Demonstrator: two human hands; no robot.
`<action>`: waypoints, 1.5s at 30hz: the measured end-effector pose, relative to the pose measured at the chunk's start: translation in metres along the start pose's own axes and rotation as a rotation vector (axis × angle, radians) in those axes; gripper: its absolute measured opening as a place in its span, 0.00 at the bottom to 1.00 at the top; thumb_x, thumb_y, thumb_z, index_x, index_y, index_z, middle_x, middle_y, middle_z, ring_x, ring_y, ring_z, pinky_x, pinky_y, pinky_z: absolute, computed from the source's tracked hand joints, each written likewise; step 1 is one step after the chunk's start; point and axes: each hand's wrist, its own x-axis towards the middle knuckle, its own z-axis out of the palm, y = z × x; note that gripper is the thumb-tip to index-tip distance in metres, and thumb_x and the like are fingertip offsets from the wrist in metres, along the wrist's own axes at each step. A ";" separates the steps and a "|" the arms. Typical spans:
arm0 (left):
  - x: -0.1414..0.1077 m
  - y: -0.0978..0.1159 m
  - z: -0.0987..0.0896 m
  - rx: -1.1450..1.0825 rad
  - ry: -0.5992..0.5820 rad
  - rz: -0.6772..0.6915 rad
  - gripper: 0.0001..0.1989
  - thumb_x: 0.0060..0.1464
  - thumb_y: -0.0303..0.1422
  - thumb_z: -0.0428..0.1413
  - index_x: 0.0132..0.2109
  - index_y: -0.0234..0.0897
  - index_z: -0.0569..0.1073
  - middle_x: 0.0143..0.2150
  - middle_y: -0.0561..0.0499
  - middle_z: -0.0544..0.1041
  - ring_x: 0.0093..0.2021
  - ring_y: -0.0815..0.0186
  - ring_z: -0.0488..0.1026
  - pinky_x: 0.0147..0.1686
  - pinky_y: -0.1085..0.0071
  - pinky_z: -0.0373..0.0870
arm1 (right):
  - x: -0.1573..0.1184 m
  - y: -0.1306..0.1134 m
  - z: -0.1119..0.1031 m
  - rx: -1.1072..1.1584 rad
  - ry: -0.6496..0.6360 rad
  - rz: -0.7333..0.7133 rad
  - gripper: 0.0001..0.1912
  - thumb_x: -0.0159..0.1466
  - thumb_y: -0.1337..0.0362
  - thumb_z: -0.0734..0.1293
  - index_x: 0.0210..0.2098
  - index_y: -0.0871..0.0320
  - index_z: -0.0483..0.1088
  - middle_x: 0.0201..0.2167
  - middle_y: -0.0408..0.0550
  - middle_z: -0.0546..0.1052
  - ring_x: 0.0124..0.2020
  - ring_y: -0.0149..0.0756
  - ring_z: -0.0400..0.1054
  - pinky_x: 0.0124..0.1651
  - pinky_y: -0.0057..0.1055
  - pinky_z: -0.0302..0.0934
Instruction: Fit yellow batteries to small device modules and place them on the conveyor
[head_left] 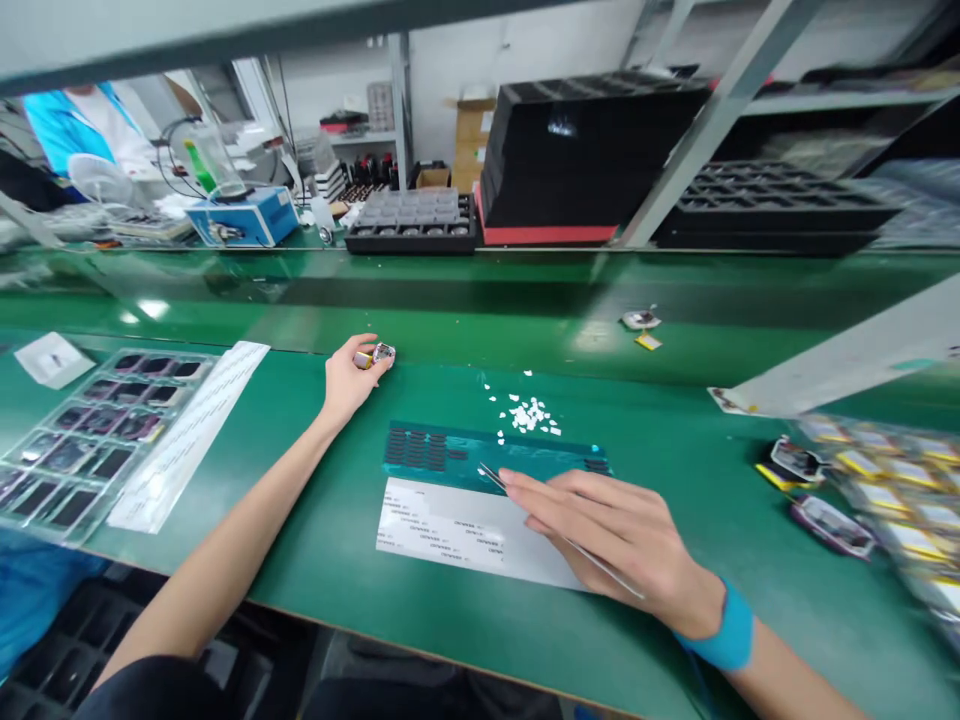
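Note:
My left hand (351, 380) is closed on a small device (383, 354) with a yellow-edged part, resting near the back edge of the green work surface. In my right hand (622, 535), which wears a blue wrist band, is a pair of metal tweezers (491, 477). The tweezer tips are over a teal sheet (465, 470) carrying rows of dark oval pieces at its left. A white printed sheet (442, 530) lies along its near side, partly under my right hand. Small white scraps (531, 414) are scattered just behind the teal sheet.
A clear tray of dark parts (112, 425) and a white strip (191, 430) lie left. Two devices (831, 524) and a tray of yellow-edged parts (892, 480) are right, beside a slanted metal post (840, 350). Another device (640, 320) lies farther back. A person (90, 125) is at upper left.

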 end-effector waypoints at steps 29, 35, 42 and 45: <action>0.005 0.005 0.012 0.450 -0.122 0.538 0.10 0.57 0.30 0.50 0.34 0.36 0.76 0.42 0.37 0.81 0.53 0.47 0.74 0.52 0.51 0.72 | 0.005 0.213 -0.025 -0.294 -0.300 1.514 0.17 0.69 0.57 0.68 0.53 0.60 0.70 0.52 0.53 0.73 0.49 0.44 0.71 0.50 0.42 0.69; 0.004 0.014 0.006 0.298 -0.137 0.511 0.10 0.57 0.29 0.49 0.34 0.35 0.76 0.42 0.35 0.81 0.54 0.43 0.73 0.55 0.43 0.67 | 0.016 0.188 -0.026 -0.046 -0.157 1.428 0.16 0.70 0.56 0.66 0.52 0.60 0.70 0.50 0.51 0.74 0.46 0.42 0.72 0.47 0.42 0.70; -0.045 0.060 0.006 -0.082 -0.334 0.454 0.12 0.61 0.36 0.51 0.36 0.38 0.78 0.44 0.42 0.83 0.52 0.52 0.75 0.61 0.50 0.61 | 0.051 0.119 -0.019 0.378 -0.094 1.154 0.24 0.73 0.49 0.58 0.46 0.66 0.71 0.33 0.50 0.76 0.20 0.25 0.57 0.23 0.26 0.55; -0.073 0.083 0.014 -0.267 -0.428 0.302 0.19 0.66 0.41 0.45 0.45 0.37 0.77 0.44 0.42 0.83 0.46 0.57 0.78 0.53 0.56 0.71 | 0.064 0.074 -0.006 0.519 -0.098 0.995 0.30 0.68 0.42 0.60 0.44 0.65 0.72 0.29 0.50 0.77 0.19 0.26 0.52 0.22 0.27 0.50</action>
